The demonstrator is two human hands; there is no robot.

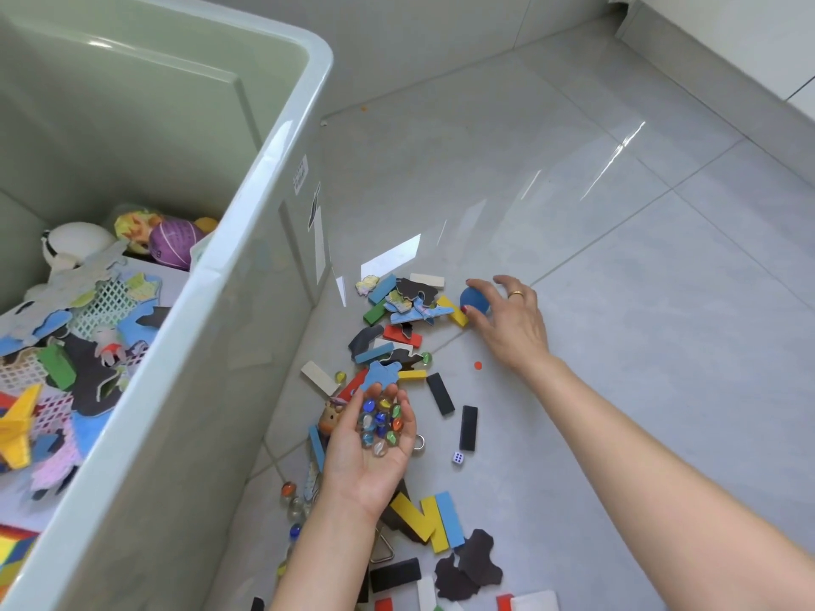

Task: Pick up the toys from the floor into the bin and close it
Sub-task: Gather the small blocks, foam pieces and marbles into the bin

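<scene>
A large pale green bin (247, 240) stands open on the left, with several toys inside. Beside it, coloured wooden blocks (441, 520), puzzle pieces (414, 308) and loose marbles (289, 489) lie scattered on the grey tiled floor. My left hand (370, 452) is palm up above the pile, cupped around a heap of glass marbles (381, 423). My right hand (511, 319) reaches to the far side of the pile, its thumb and fingers curled round a blue ball (474, 299) on the floor.
A white die (457, 457), black blocks (468, 427), a small red dot (477, 365) and a metal triangle (383, 549) lie among the toys. A white skirting and cabinet base (749, 50) run along the far right. No lid is in view.
</scene>
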